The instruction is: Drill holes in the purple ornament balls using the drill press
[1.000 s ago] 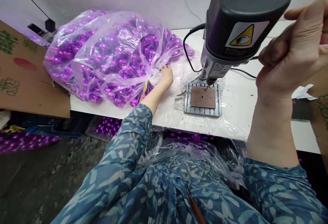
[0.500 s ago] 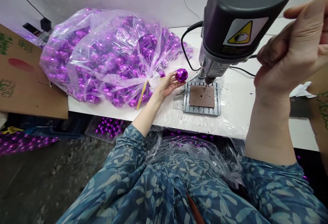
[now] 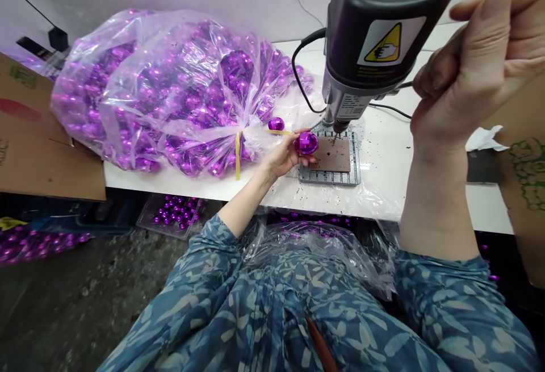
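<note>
Holding 1 purple faceted ball in the left hand, gripped lightly with thumb and fingers at the front left of the drill press. Out of the large bag and close to the drill press, overlapping the left edge of its brown plate in this view, but not yet under the drill bit. Cannot tell about contact between ball and plate. Cannot make out any hole in the ball either.

Raised to the right of the drill press with fingers curled: the right hand. Seen at the inner end of those fingers, a short dark lever from the side of the drill press. Cannot tell about a firm hold on it, with the contact hidden.

Lying loose to the left of the drill press, beside the gathered neck of the bag, 1 more ball. Bulging farther left, the same bag, packed with many balls: by the look of it, most of a large batch left to handle. Below and left of the drill press, a clear tray with small purple balls, of unclear status. Scattered around the drill press base, dark specks, probably waste from drilling already done.
</note>
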`<state>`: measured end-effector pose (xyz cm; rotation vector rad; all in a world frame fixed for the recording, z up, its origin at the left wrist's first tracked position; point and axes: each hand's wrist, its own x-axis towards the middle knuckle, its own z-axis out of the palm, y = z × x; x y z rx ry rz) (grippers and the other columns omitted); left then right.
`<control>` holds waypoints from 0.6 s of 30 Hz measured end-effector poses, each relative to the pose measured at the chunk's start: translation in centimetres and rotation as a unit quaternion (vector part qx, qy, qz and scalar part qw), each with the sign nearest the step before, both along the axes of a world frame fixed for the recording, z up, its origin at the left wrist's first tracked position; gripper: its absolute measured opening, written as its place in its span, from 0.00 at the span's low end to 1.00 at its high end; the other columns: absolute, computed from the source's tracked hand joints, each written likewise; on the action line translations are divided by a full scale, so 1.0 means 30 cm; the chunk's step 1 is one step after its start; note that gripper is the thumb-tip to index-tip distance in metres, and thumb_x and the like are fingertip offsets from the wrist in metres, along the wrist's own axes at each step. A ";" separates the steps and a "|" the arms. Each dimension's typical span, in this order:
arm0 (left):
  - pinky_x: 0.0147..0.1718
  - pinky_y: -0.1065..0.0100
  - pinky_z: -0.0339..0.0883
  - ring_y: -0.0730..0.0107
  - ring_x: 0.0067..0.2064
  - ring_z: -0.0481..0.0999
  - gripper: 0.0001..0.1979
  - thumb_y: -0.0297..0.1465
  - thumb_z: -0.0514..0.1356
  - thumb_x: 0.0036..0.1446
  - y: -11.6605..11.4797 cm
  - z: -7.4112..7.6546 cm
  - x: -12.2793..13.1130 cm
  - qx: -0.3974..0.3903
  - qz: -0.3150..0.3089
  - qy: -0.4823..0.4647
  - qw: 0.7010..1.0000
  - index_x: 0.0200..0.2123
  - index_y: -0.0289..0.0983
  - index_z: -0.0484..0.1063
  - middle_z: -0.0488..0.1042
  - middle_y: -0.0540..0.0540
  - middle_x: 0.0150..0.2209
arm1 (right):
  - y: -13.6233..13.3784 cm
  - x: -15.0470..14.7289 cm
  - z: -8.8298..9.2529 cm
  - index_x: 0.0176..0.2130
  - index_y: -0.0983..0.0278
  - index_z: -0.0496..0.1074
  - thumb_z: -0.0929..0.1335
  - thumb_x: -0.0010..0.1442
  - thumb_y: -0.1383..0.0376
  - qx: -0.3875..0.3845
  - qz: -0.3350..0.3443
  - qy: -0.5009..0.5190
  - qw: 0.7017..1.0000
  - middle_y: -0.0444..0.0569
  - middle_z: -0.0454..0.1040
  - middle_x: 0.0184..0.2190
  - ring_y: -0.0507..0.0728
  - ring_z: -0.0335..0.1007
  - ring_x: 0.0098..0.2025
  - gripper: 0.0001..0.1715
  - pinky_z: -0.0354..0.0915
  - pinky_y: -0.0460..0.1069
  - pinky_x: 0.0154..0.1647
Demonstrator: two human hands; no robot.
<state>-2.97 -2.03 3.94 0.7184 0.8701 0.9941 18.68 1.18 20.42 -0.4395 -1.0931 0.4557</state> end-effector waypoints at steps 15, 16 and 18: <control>0.54 0.55 0.82 0.58 0.54 0.87 0.19 0.44 0.73 0.64 0.001 -0.005 0.025 0.054 0.061 0.077 0.994 0.50 0.41 0.74 0.85 0.43 0.49 | 0.032 -0.017 -0.017 0.30 0.63 0.68 0.69 0.57 0.33 0.018 -0.078 -0.017 0.997 0.35 0.60 0.17 0.41 0.42 0.14 0.36 0.38 0.45 0.17; 0.56 0.53 0.82 0.56 0.56 0.87 0.17 0.44 0.71 0.67 0.004 -0.007 0.027 0.046 0.055 0.061 0.996 0.51 0.41 0.74 0.85 0.42 0.51 | 0.033 -0.016 -0.019 0.30 0.63 0.68 0.69 0.57 0.34 0.024 -0.075 -0.018 0.997 0.35 0.59 0.17 0.41 0.42 0.14 0.35 0.38 0.46 0.17; 0.58 0.51 0.82 0.56 0.56 0.87 0.17 0.45 0.69 0.69 0.010 -0.018 0.031 0.041 0.065 0.054 0.996 0.51 0.41 0.74 0.85 0.42 0.51 | 0.034 -0.012 -0.022 0.30 0.62 0.68 0.70 0.59 0.36 0.035 -0.067 -0.025 0.997 0.35 0.55 0.17 0.41 0.42 0.14 0.32 0.38 0.47 0.16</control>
